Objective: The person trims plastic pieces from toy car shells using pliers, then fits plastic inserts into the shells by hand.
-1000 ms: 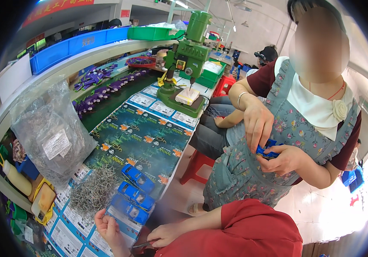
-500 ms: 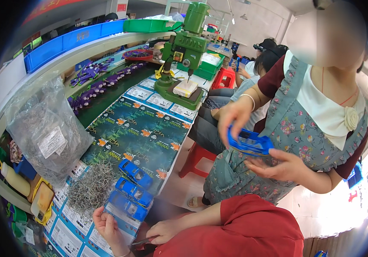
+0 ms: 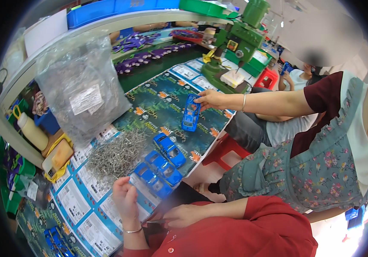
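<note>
Lying just beyond and right of the left hand [image 3: 126, 201], the nearest blue car body [image 3: 152, 180], long axis running from far left to near right; left hand nearer, fingers curled, whether pinching anything cannot tell; right hand [image 3: 187, 214], fingers bent beside thin grey item [image 3: 153, 221], hold unclear; heap of thin metal pins [image 3: 116, 156] beyond left fingertips; co-worker's hand [image 3: 209, 100] gripping another blue car body [image 3: 190, 115]
</note>
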Motion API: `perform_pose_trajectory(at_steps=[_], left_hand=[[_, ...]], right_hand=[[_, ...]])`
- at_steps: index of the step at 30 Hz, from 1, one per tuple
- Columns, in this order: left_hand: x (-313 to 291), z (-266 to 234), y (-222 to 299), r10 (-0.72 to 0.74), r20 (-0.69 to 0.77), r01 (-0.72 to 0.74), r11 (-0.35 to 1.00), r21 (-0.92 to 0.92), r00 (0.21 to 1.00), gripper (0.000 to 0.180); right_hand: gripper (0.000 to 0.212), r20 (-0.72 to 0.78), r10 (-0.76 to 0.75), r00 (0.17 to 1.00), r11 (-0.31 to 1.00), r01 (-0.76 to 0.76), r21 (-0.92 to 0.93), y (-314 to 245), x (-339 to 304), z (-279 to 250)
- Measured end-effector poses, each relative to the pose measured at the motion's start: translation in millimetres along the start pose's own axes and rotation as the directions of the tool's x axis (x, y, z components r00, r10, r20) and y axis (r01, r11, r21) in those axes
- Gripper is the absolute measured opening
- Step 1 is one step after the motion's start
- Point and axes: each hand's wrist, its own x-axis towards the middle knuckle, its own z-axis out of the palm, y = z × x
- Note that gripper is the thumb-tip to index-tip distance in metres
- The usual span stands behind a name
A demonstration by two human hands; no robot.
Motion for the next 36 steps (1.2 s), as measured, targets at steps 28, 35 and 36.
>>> perform_pose_trajectory(at_steps=[28,35,36], left_hand=[[-10,-14,8,-0.070,0.064,0.077,0.989,-0.127,0.996,0.026],[-9,-17,7,-0.058,0.053,0.063,0.993,-0.097,0.997,0.025],[-8,-16,6,-0.060,0.054,0.065,0.993,-0.096,0.997,0.025]], right_hand=[[0.033,0.004,0.034,0.999,0.998,-0.034,-0.048,-19,-6,11],[0.032,-0.005,0.032,0.999,0.999,-0.032,-0.030,-23,-6,10],[0.032,-0.029,0.024,0.999,1.000,-0.024,-0.007,-22,-6,10]])
